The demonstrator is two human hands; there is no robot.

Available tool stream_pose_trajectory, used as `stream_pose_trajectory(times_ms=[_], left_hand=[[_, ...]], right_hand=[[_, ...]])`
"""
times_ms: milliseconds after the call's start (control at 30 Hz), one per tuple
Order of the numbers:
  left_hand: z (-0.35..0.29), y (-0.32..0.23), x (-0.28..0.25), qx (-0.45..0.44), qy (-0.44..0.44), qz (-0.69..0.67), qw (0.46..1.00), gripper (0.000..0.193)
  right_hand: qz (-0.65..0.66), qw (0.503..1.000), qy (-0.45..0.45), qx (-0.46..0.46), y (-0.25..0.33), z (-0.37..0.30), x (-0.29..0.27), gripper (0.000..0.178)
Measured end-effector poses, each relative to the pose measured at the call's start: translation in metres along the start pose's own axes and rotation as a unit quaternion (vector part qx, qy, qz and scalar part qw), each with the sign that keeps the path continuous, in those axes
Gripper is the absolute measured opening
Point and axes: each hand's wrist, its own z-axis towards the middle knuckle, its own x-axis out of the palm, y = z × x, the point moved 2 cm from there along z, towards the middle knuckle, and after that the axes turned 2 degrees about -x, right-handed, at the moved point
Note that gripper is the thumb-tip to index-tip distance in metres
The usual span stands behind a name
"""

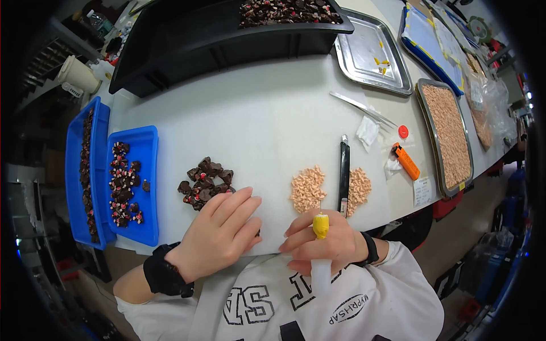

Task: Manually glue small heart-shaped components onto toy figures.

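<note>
My left hand (219, 236) is closed in a pinch at the near side of a small pile of dark brown chocolate-like pieces (210, 173) with pink and cream bits. A sliver of one such dark piece (257, 233) shows between its thumb and index finger; the rest of it is hidden. In my right hand (335, 241) is an upright dispensing tube (321, 225) with a yellow-wrapped top, a thin needle tip and a translucent white lower body. Just beyond that hand lie two heaps of small pale peach-coloured pieces, a left heap (307, 190) and a right heap (358, 190).
A black-handled knife (344, 173) separates the heaps. Two blue trays (149, 187) stand left, and a large black bin (210, 59) at the back. To the right are tweezers (361, 106), tissue (368, 132), an orange cutter (406, 162), a metal tray (364, 42) and a tray of peach pieces (446, 133).
</note>
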Motion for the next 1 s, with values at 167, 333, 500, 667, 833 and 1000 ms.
stream_pose_trajectory(times_ms=[167,333,500,667,833,1000], left_hand=[[-0.015,-0.024,-0.012,-0.163,-0.049,-0.425,0.889,0.026],[-0.028,-0.038,0.031,-0.223,-0.089,-0.745,0.622,0.034],[-0.026,-0.033,0.046,-0.174,-0.066,-0.792,0.581,0.033],[-0.028,-0.031,0.06,-0.189,-0.112,-0.834,0.506,0.032],[-0.028,-0.031,0.063,-0.193,-0.144,-0.787,0.568,0.038],[-0.025,-0.027,0.064,-0.18,-0.137,-0.735,0.639,0.044]], right_hand=[[0.018,0.998,0.046,-0.042,0.002,0.006,-0.005,0.017],[0.055,0.996,0.03,-0.067,0.002,0.008,0.0,0.017],[0.007,0.997,0.027,-0.072,-0.001,0.004,0.006,0.019],[-0.008,0.997,0.047,-0.063,-0.001,0.002,0.01,0.013],[-0.015,0.999,0.038,-0.031,-0.004,0.005,0.012,0.009],[-0.029,0.999,0.019,-0.042,-0.008,0.003,0.011,0.032]])
